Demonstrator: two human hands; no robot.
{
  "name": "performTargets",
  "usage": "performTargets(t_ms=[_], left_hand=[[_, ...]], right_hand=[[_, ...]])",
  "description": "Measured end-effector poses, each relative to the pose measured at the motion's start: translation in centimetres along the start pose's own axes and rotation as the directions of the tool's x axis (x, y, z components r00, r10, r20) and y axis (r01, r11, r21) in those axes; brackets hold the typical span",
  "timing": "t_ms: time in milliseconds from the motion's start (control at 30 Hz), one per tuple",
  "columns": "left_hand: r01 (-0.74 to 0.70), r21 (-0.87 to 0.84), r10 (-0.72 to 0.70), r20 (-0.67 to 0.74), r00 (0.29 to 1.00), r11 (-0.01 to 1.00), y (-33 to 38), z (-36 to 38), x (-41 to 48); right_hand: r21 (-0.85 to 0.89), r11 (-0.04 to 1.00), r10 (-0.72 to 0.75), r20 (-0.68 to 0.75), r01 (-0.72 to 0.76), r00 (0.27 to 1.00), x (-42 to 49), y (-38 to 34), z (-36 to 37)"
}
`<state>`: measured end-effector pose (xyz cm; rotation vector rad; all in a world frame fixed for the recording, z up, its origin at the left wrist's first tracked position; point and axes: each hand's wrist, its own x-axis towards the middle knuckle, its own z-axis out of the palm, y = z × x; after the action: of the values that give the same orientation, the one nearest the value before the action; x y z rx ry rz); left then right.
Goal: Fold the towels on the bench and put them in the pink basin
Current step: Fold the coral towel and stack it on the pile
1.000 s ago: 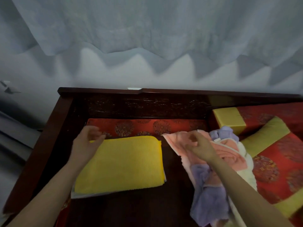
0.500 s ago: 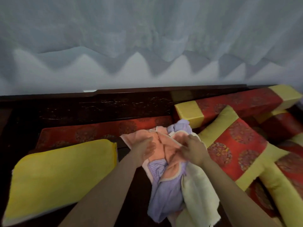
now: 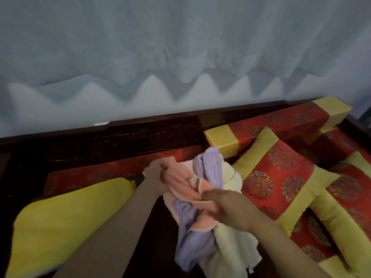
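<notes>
Left hand (image 3: 155, 178) and right hand (image 3: 226, 207) now lift pink towel (image 3: 180, 187)

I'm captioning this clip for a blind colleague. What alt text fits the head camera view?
Both hands, the left hand and right hand, grip a pink towel atop a crumpled pile with a purple towel and a cream towel on a dark wooden bench. A folded yellow towel lies left; red-and-gold cushions right.
</notes>
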<state>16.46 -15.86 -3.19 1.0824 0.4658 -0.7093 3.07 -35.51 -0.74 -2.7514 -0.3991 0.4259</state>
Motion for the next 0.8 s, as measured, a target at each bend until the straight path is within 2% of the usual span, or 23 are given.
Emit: performTargets(t_ms=[67,133,233,300,367,500,533,567,633,667,733,800], left_hand=[[-0.045,-0.071,0.051,0.081,0.995,0.996,1.5,-0.2,-4.2],[-0.077,-0.018,0.078,0.097,0.992,0.997,1.9,-1.4,-8.8],[-0.198,0.008,0.193,0.201,0.961,0.980,1.3,-4.2,-15.0],[-0.212,0.130,0.198,0.108,0.974,0.969,-0.3,-7.7,-17.4],[-0.153,0.240,0.174,-0.069,0.982,0.959,-2.9,-11.8,-18.8],[0.036,0.379,0.101,-0.335,0.937,0.925,-8.9,-21.0,-19.4],[0.086,0.459,0.102,-0.371,0.923,0.884,-9.9,-22.4,-19.6],[0.133,0.584,0.128,-0.384,0.914,0.801,-10.5,-23.4,-19.8],[0.169,0.797,0.257,-0.376,0.890,0.580,-11.1,-24.6,-19.0],[0.126,0.876,0.366,-0.320,0.874,0.465,-11.0,-24.3,-18.5],[-0.006,0.942,0.498,-0.172,0.850,0.335,-10.6,-22.3,-17.2],[-0.144,0.955,0.493,-0.003,0.870,0.261,-10.1,-18.8,-15.1]], right_hand=[[-0.014,0.996,0.084,-0.035,-0.085,0.996,-0.3,0.6,-0.8],[-0.049,0.989,0.139,-0.076,-0.143,0.987,-0.3,0.6,-1.7],[-0.270,0.947,0.160,-0.063,-0.171,0.985,-0.3,0.2,-2.9],[-0.384,0.910,0.166,-0.007,-0.156,0.986,-0.6,-0.6,-3.3],[-0.441,0.888,0.178,0.076,-0.127,0.981,-0.7,-1.4,-3.1],[-0.370,0.929,0.087,0.213,-0.002,0.973,-0.5,-3.1,-1.9],[-0.334,0.943,0.067,0.237,0.016,0.969,-0.4,-3.3,-1.5],[-0.237,0.971,0.035,0.251,0.027,0.967,-0.4,-3.5,-1.3],[0.015,0.999,-0.039,0.269,0.037,0.962,-0.2,-4.0,-0.9],[0.113,0.992,-0.080,0.240,0.054,0.967,-0.2,-4.1,-0.8],[0.263,0.961,-0.133,0.162,0.087,0.978,-0.5,-4.9,-0.6],[0.339,0.934,-0.155,0.106,0.111,0.982,-0.9,-5.4,0.0]])
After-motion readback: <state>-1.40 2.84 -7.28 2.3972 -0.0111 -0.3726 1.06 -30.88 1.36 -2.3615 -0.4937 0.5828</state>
